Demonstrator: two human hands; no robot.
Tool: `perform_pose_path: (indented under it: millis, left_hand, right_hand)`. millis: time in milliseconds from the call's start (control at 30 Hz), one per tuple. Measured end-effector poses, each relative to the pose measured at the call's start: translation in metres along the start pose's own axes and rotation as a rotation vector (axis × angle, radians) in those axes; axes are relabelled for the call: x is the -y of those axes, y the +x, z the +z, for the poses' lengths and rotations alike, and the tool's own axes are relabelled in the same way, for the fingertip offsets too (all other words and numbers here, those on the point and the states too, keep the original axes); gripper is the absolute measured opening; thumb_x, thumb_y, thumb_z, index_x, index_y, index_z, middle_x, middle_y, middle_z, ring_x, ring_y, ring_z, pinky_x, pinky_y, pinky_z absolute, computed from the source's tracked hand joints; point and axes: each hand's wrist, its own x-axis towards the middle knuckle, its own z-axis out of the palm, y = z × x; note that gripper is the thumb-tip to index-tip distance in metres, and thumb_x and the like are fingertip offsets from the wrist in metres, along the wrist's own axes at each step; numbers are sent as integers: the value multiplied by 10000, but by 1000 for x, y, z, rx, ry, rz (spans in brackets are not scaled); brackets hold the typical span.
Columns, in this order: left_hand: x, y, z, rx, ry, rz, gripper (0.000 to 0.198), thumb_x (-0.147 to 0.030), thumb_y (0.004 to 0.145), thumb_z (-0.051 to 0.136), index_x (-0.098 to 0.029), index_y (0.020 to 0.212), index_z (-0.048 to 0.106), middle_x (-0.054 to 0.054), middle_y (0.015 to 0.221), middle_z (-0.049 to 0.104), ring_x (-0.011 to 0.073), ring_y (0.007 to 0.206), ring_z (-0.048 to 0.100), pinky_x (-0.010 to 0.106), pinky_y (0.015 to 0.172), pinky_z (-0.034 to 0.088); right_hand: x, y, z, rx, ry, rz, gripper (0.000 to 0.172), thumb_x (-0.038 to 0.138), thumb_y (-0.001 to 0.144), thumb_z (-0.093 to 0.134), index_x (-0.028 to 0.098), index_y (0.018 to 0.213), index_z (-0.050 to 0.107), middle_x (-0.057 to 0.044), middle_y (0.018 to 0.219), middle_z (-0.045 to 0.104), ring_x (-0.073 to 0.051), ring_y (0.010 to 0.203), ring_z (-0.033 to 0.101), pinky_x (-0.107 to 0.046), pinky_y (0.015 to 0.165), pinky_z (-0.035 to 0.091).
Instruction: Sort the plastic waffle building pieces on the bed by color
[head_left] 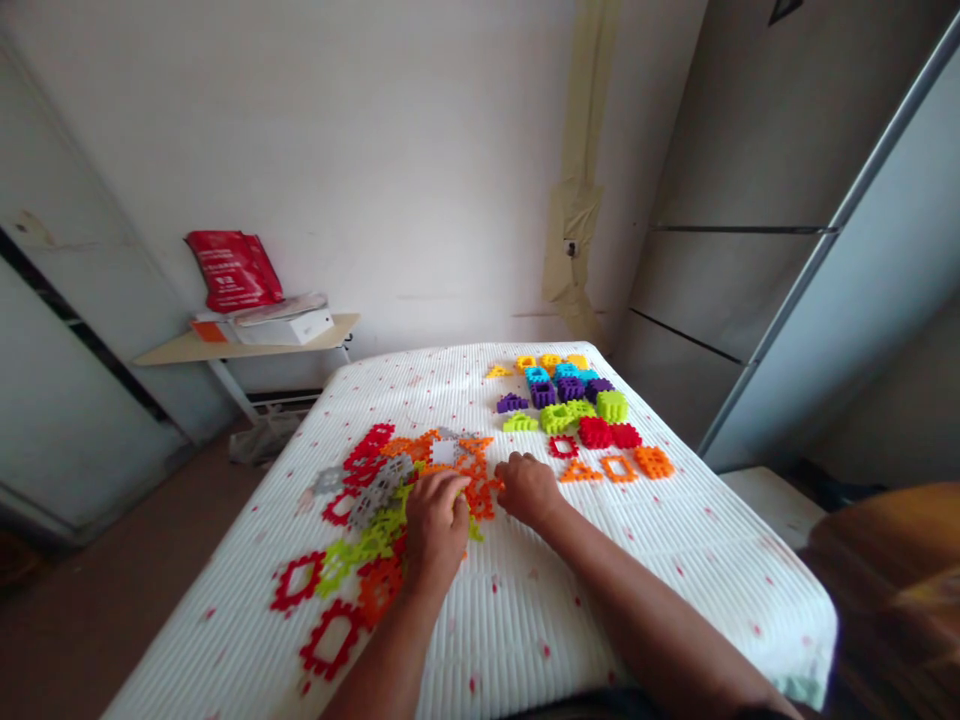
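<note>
A loose pile of toothed plastic interlocking tiles in orange, grey, green and red lies on the covered table. My left hand (439, 525) is over the right part of the pile with its fingers curled down; what they hold, if anything, is hidden. My right hand (529, 488) is closed at the pile's right edge, its fingertips on an orange tile (484, 495). Just beyond my hands lies a white square piece (444, 453). Red frame-shaped tiles (330, 638) lie at the pile's near left, beside green tiles (367, 545) and grey tiles (382, 490).
Sorted tiles stand in colour rows at the right: yellow (551, 361), blue (568, 371), purple (543, 392), green (613, 406), red (595, 432) and orange (654, 462). A side table (180, 348) bears a white box (296, 325) and a red bag (231, 272). A grey cabinet (720, 270) rises at right.
</note>
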Motion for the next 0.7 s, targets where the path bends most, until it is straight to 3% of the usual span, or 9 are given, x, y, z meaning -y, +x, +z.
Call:
perform_pose_path:
  millis: [167, 400, 600, 700]
  left_hand:
    - [-9, -2, -1, 166, 290, 19, 258, -162, 738, 531, -254, 914, 696, 53, 1162, 628, 288, 1066, 499, 475, 894, 376]
    - [-12, -3, -1, 199, 353, 25, 251, -179, 763, 517, -242, 926, 697, 74, 1181, 614, 282, 1078, 500, 464, 899, 372]
    - [-9, -4, 1, 204, 357, 23, 262, -167, 756, 508, -250, 923, 692, 63, 1199, 600, 274, 1085, 496, 447, 888, 376]
    - [-7, -4, 3, 186, 347, 33, 265, -168, 749, 511, -259, 915, 696, 66, 1182, 608, 284, 1072, 501, 455, 878, 383]
  right_hand:
    - [-9, -6, 4, -21, -24, 28, 239, 254, 766, 551, 188, 978, 639, -116, 947, 616, -239, 897, 591, -302, 670, 474]
    - [-30, -9, -1, -1, 58, -33, 272, 203, 745, 562, 194, 1002, 651, -94, 938, 645, -209, 860, 614, -277, 705, 462]
    - [-92, -26, -17, -211, 217, 14, 318, 170, 729, 597, 211, 1041, 645, -69, 1049, 649, -196, 944, 605, -275, 771, 460]
    - [-121, -36, -18, -207, 229, 37, 318, 165, 726, 598, 210, 1035, 655, -66, 1023, 668, -198, 915, 618, -287, 768, 470]
